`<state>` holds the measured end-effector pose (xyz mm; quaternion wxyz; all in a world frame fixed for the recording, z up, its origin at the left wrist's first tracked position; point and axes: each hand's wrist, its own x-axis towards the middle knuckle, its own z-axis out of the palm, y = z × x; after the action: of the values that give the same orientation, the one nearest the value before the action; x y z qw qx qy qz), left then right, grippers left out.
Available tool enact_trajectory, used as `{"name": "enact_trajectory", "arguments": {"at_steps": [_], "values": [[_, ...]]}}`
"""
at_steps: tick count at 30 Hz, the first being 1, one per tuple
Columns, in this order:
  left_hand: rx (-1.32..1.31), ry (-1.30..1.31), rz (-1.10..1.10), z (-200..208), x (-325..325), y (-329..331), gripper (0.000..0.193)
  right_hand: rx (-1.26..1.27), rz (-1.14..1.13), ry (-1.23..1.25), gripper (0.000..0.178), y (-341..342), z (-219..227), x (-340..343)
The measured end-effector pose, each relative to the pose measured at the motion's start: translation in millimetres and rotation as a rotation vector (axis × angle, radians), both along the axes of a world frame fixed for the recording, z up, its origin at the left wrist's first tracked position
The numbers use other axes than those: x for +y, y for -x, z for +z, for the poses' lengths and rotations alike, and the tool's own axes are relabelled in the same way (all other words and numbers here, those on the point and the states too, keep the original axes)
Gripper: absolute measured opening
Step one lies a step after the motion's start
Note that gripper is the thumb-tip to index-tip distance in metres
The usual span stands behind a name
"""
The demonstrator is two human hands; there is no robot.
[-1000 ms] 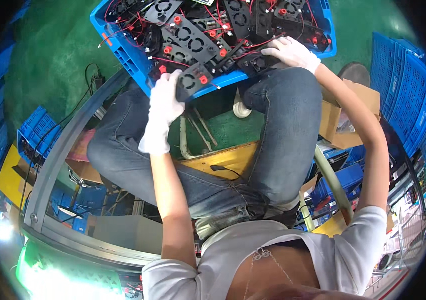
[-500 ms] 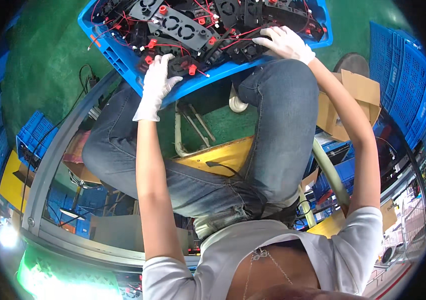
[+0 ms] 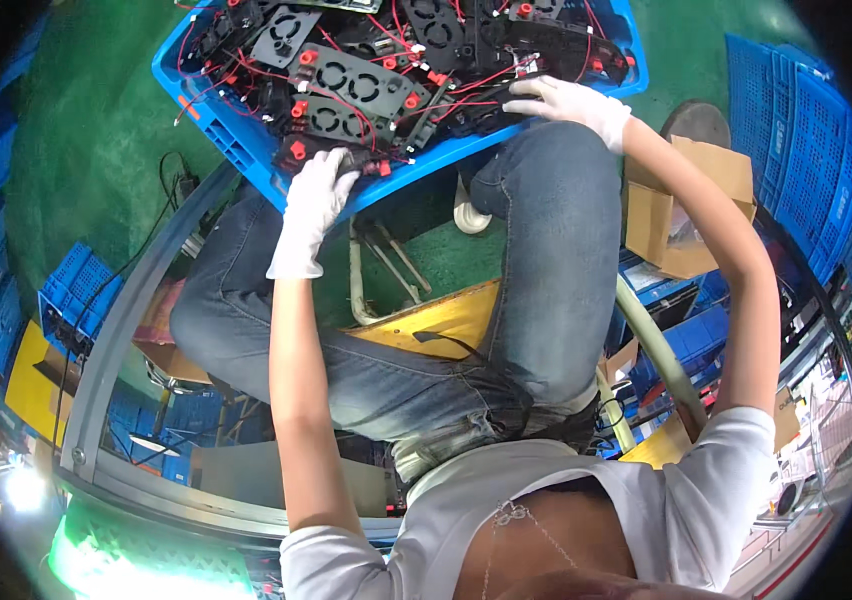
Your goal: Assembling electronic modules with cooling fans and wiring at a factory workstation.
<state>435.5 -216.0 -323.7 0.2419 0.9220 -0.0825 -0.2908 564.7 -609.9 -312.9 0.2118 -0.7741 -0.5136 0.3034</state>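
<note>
A blue crate in front of my knees holds a jumble of black fan housings with red connectors and thin red wires. My left hand, in a white glove, is at the crate's near left edge. Its fingers are closed on a tilted black fan housing, partly hidden by them. My right hand, also gloved in white, reaches over the near right edge. Its fingers are stretched leftward and slightly apart, touching or just above the black parts there; no held piece is visible.
Below the crate are my knees in jeans and a yellow board. An open cardboard box stands to the right, near stacked blue crates. A metal frame rail curves along the left, beyond which sits a small blue basket.
The fan housing at my left hand has tipped from lying flat to a steeper tilt. Both hands sit slightly lower in view, and the crate's contents appear lower too.
</note>
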Motion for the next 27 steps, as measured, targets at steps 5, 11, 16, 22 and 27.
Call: {"name": "enact_trajectory", "arguments": {"at_steps": [5,11,16,22,27], "values": [[-0.107,-0.126,0.043,14,-11,-2,0.033,-0.242,-0.225,-0.045,0.034,-14,29,-36],[-0.195,-0.218,0.033,66,-68,-47,0.012,-0.431,-0.664,0.225,0.035,-37,-1,-98],[-0.498,0.281,-0.282,30,-163,-71,0.047,-0.302,-0.704,0.272,0.033,-27,-13,-67],[-0.509,0.102,-0.519,-14,-205,-81,0.054,-0.134,-0.730,0.208,0.045,-28,-2,-70],[-0.554,0.113,-0.472,-14,-208,-85,0.058,-0.215,-0.674,0.147,0.051,-34,0,-88]]}}
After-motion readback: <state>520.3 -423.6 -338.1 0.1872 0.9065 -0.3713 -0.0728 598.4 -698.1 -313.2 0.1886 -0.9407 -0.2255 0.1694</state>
